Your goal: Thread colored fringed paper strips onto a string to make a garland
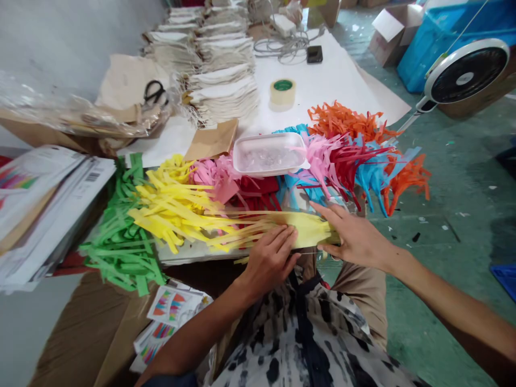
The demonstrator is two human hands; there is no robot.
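A yellow fringed tissue paper tassel [308, 230] stretches along the table's near edge, its strips trailing left and its uncut part on the right. My left hand [271, 257] lies over it where the strips begin, fingers together and pressed onto the paper. At the uncut end is my right hand [350, 234], thumb and forefinger spread wide at either side of the paper. Its other fingers are partly hidden. Beyond both hands stands a white plastic tray [269, 171] with small clear pieces inside. More yellow tassels [173, 207] lie to the left of my left hand.
Green [124, 231], pink [220, 180], dark red [350, 161], blue [368, 169] and orange tassels [346, 122] line the table. Behind are a tape roll [282, 97], scissors [155, 94] and stacked bundles [223, 80]. A fan [465, 78] stands right; printed sheets [52, 199] lie left.
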